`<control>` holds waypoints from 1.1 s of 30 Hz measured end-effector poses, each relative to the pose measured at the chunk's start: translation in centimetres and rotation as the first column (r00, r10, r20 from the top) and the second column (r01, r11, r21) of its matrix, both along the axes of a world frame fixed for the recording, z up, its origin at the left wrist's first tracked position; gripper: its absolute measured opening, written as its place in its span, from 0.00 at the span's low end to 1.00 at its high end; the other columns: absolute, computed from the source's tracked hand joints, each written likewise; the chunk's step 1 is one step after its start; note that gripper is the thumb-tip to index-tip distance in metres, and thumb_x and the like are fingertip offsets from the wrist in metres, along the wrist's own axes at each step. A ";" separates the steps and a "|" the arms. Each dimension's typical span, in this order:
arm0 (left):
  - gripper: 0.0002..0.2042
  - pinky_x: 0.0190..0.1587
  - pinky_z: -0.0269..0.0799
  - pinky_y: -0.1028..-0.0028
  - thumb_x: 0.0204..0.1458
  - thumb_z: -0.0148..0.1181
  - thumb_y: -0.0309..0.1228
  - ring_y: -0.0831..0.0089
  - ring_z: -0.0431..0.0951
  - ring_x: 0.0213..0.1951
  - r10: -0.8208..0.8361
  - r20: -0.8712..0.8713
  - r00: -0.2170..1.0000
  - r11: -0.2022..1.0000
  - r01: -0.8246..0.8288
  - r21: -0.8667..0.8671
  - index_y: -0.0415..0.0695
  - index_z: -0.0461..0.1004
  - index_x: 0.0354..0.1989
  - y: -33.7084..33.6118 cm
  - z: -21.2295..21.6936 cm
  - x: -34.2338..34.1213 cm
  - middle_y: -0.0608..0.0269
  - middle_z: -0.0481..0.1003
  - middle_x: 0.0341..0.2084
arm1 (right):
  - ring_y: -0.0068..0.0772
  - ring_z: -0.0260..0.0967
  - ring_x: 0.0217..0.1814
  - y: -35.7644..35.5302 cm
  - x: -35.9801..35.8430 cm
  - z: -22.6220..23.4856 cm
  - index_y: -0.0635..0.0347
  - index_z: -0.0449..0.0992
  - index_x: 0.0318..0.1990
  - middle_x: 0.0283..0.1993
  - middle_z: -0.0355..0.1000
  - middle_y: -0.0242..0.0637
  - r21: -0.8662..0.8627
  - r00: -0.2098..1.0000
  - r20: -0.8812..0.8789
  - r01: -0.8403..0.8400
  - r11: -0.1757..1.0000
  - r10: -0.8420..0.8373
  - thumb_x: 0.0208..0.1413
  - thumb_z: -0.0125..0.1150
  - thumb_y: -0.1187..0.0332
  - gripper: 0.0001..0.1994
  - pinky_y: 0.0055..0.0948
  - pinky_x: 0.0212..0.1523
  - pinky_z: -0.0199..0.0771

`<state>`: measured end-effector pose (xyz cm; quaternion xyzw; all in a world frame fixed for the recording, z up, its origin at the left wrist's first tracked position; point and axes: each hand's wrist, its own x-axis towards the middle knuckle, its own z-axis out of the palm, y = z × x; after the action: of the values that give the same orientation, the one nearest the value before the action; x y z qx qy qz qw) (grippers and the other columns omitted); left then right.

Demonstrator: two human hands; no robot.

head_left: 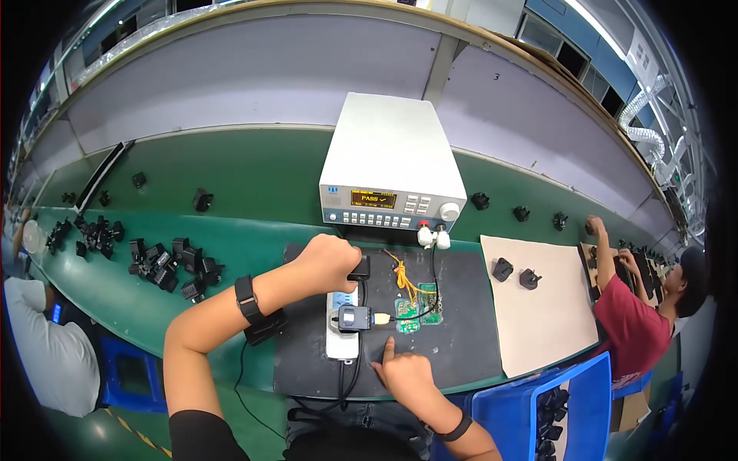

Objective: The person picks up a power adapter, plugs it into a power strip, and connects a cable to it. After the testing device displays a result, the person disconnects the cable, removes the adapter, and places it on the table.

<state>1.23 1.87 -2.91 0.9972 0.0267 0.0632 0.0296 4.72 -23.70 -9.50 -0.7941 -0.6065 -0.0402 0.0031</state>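
My left hand (329,260) is closed, its fingers against a small black power adapter (359,269) at the far end of a white power strip (343,348). Its fingertips are partly hidden. A second dark adapter (354,318) sits on the strip, with a pale yellow connector (380,318) in its side and a black cable running off to the right. Below that connector is my right hand (410,378), index finger stretched forward and thumb apart, holding nothing. Green circuit boards (408,316) and a bundle of yellow wire (402,278) lie just beyond it.
A white bench tester (392,154) with a lit screen stands behind the black mat (461,346). Piled black adapters (157,265) lie left; two more rest on cardboard (538,323). A blue bin (503,411) stands front right. Co-workers sit at both sides, one in red (634,330).
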 end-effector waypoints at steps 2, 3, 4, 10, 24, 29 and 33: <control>0.19 0.26 0.72 0.63 0.31 0.67 0.43 0.56 0.76 0.23 -0.019 0.010 1.000 1.000 0.019 -0.014 0.39 0.72 0.21 0.2 0.1 0.1 0.54 0.74 0.16 | 0.32 0.67 0.13 0.1 0.0 0.0 0.74 0.74 0.46 0.12 0.66 0.35 0.014 1.000 0.002 0.002 1.000 -0.002 0.49 0.61 0.56 0.26 0.29 0.16 0.67; 0.19 0.26 0.72 0.63 0.31 0.67 0.43 0.56 0.76 0.23 -0.023 0.013 1.000 1.000 0.023 -0.016 0.39 0.72 0.21 0.1 0.4 0.1 0.54 0.74 0.16 | 0.32 0.67 0.13 0.1 0.0 -0.1 0.75 0.74 0.46 0.12 0.66 0.35 0.029 1.000 -0.001 0.003 1.000 -0.003 0.49 0.61 0.56 0.26 0.29 0.16 0.67; 0.19 0.27 0.72 0.63 0.32 0.67 0.43 0.56 0.76 0.24 -0.025 -0.007 1.000 1.000 0.025 -0.010 0.39 0.71 0.23 -0.1 0.8 0.0 0.54 0.74 0.17 | 0.32 0.67 0.13 0.1 -0.1 0.0 0.75 0.74 0.46 0.12 0.66 0.35 0.028 1.000 0.001 0.008 1.000 -0.008 0.49 0.61 0.56 0.26 0.29 0.16 0.67; 0.16 0.33 0.72 0.62 0.35 0.67 0.37 0.58 0.77 0.31 -0.031 0.174 0.984 0.995 0.047 -0.089 0.41 0.68 0.25 -2.1 5.5 -3.5 0.56 0.74 0.23 | 0.34 0.70 0.17 0.3 0.3 0.0 0.76 0.72 0.47 0.15 0.69 0.37 0.003 0.994 -0.103 0.021 1.000 -0.021 0.53 0.57 0.56 0.26 0.32 0.17 0.68; 0.24 0.47 0.71 0.61 0.37 0.68 0.45 0.55 0.76 0.43 0.734 0.082 0.674 0.679 -0.724 -0.122 0.42 0.75 0.41 25.6 -7.4 -2.1 0.50 0.76 0.38 | 0.45 0.69 0.49 -2.5 27.3 1.9 0.57 0.74 0.49 0.47 0.72 0.44 0.446 0.733 -0.099 0.637 0.629 -0.673 0.35 0.71 0.68 0.26 0.42 0.50 0.69; 0.26 0.49 0.69 0.61 0.42 0.66 0.42 0.55 0.73 0.48 0.551 0.379 0.743 0.823 -0.558 -0.103 0.42 0.72 0.50 21.2 -2.8 -5.0 0.50 0.74 0.44 | 0.45 0.70 0.48 -2.7 29.2 2.0 0.58 0.75 0.48 0.43 0.73 0.48 0.001 0.745 -0.247 0.639 0.769 -0.619 0.37 0.70 0.69 0.24 0.38 0.46 0.71; 0.10 0.39 0.72 0.68 0.45 0.61 0.24 0.60 0.77 0.34 0.231 0.547 0.805 0.968 -0.134 -0.211 0.40 0.76 0.38 7.8 5.3 -6.6 0.56 0.77 0.32 | 0.32 0.70 0.47 -5.0 20.2 7.0 0.66 0.69 0.53 0.42 0.73 0.41 0.356 0.602 -0.772 0.674 0.648 -0.202 0.43 0.65 0.71 0.26 0.32 0.42 0.73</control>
<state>-5.36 9.63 2.38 0.9201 0.1178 0.3567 0.1109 24.94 -28.75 -2.55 -0.8345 -0.2823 0.0534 0.4702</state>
